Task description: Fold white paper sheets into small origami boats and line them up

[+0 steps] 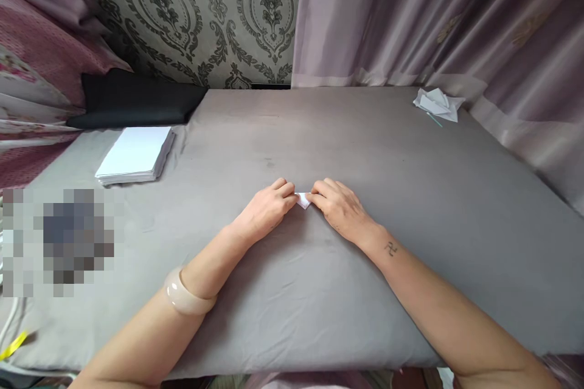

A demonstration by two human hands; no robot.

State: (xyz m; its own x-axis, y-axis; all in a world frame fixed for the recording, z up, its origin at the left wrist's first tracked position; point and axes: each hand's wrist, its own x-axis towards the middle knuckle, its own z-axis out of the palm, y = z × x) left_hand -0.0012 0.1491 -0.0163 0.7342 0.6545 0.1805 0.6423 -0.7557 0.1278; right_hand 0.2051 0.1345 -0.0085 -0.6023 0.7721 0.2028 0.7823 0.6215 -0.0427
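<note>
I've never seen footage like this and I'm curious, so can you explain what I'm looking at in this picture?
Happy to. There's no machine here: these are a person's two bare hands, seen from a camera worn on that person's head, looking forward and down. The left hand, with a pale bangle further up the arm, and the right hand meet near the middle. Between them, their fingers pinch a small piece of white paper, its visible corner pointing toward the wearer.

The surface is covered with a grey cloth. On it, a stack of white paper lies to the left, and loose white papers lie at the far right beside a thin bluish stick. A patch on the left is pixelated, so I can't tell what's there.
</note>
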